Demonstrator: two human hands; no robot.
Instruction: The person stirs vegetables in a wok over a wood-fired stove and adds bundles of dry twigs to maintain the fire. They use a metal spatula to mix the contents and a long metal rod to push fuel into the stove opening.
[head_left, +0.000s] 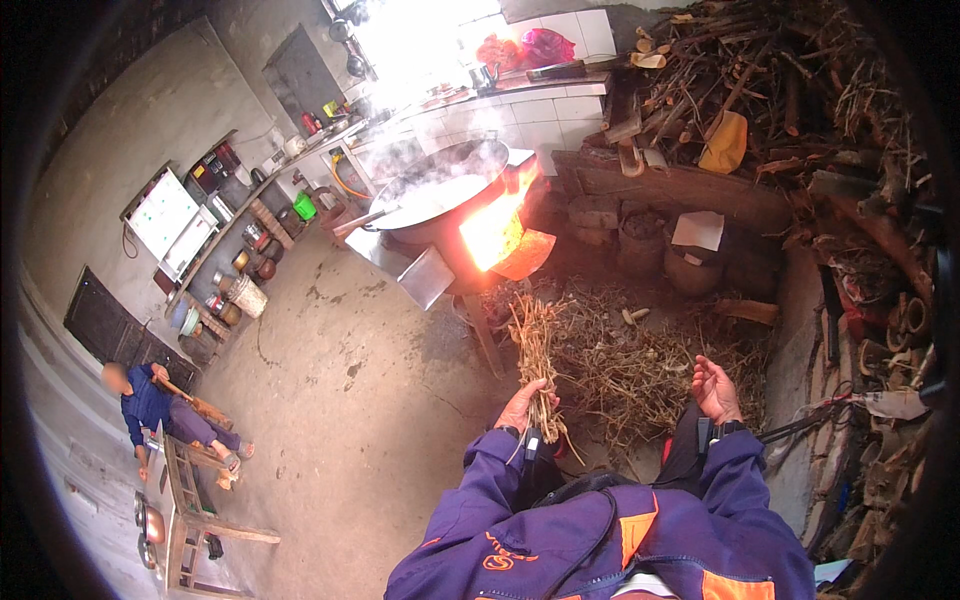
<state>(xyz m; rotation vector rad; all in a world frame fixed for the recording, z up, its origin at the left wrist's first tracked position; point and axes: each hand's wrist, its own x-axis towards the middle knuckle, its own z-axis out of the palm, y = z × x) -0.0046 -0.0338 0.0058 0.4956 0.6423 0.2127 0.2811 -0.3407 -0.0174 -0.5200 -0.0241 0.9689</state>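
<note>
My left hand (522, 406) grips a bundle of dry stalks (535, 341), its loose ends pointing up toward the stove. Off to the right, my right hand (715, 388) holds nothing, its fingers slightly curled and apart. Between and beyond the hands, a heap of dry straw and twigs (630, 367) lies on the floor. Ahead stands a wood-burning stove (427, 259) with bright flames (491, 232) at its mouth. A wide, steaming pan (442, 196) rests on top, a long handle leaning over its rim.
Stacked firewood (750, 82) fills the right side. A round pot (694, 266) stands by a low wall. At the left, a person (154, 405) sits near a wooden table frame (184, 517). A tiled counter (540, 112) runs along the back, with a kettle (482, 76) on it.
</note>
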